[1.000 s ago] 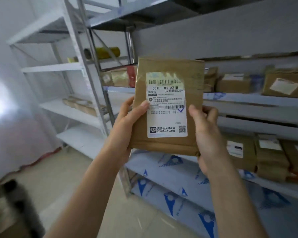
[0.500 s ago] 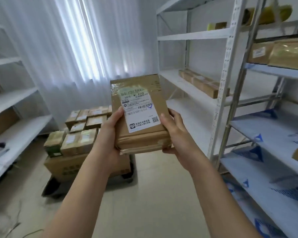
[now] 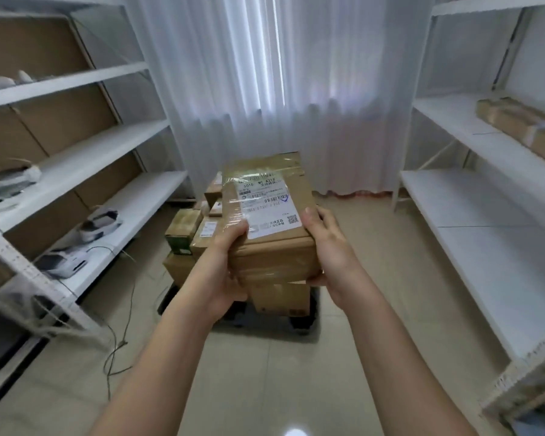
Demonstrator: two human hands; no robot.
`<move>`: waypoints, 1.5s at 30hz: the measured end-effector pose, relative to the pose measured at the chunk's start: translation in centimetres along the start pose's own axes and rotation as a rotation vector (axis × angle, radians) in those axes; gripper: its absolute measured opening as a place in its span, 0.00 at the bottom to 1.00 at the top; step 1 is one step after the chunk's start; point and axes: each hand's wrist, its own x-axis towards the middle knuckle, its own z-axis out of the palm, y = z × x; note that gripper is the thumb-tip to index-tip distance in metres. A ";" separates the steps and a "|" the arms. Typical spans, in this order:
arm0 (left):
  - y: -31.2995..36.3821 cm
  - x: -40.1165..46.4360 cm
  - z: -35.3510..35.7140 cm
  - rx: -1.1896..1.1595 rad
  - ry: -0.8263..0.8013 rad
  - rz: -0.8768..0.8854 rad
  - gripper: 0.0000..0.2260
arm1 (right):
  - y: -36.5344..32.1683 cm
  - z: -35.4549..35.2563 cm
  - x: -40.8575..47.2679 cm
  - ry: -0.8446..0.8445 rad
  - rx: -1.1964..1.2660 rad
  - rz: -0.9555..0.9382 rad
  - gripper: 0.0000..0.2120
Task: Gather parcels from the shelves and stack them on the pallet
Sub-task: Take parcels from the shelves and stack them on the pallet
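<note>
A brown cardboard parcel (image 3: 271, 253) with a white shipping label on top is held flat in front of me. My left hand (image 3: 224, 272) grips its near left corner, thumb on the label. My right hand (image 3: 328, 247) grips its near right edge, fingers underneath. Behind and below the parcel stands a dark pallet (image 3: 301, 322) on the floor, loaded with a stack of brown parcels (image 3: 183, 228). The held parcel hides most of that stack.
White metal shelves (image 3: 107, 155) run along the left, carrying handheld devices (image 3: 99, 226) and cables that trail onto the floor. White shelves (image 3: 485, 215) on the right hold a long brown box (image 3: 523, 127). A white curtain (image 3: 280, 89) hangs behind the pallet.
My view has turned left from the parcel shelves to face the pallet. The parcel has tipped from upright to lying flat and sits lower, with the pallet stack now straight behind it.
</note>
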 end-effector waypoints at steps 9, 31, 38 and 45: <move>3.3 10.8 -16.6 -0.092 0.360 -0.025 0.16 | 3.8 18.2 11.3 -0.282 -0.070 0.093 0.28; 19.9 43.7 -33.7 -0.091 0.369 -0.114 0.16 | 0.8 42.1 42.0 -0.235 -0.139 0.169 0.25; 26.4 54.9 -35.2 -0.097 0.439 -0.096 0.10 | -1.4 47.7 54.8 -0.269 -0.138 0.142 0.25; 28.9 61.7 -40.6 -0.117 0.517 -0.146 0.14 | -0.4 53.6 61.0 -0.339 -0.169 0.168 0.25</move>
